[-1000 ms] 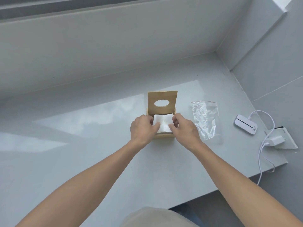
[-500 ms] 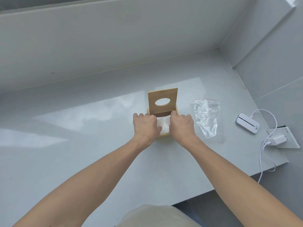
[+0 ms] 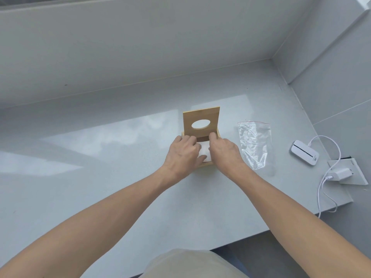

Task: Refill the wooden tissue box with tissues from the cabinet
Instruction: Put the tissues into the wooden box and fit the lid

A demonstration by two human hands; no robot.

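Both hands down over the wooden tissue box, palms facing down. Left hand spread flat across the left half of the box opening, fingers reaching toward the back wall, thumb lying along the near edge of the white tissues. Right hand over the right half, fingers curled down into the box near the back right corner, knuckles raised. Neither hand closed around anything; both pressing on the stack from above. Only a narrow strip of tissues visible in the gap between the two hands, sitting inside the box at about rim level. Lid standing upright just beyond the fingertips, hinged at the back of the box, with an oval hole through its middle. Box resting on the pale grey surface, directly ahead of both forearms. Just right of the right hand, a clear zip bag lying flat and crumpled, with a red strip along its top edge, apart from the box. Further right, near the surface edge, a small white device with a white cable running to a white charger plugged into a socket plate. Beyond the hands, a plain pale wall meeting a side wall at the far right corner.
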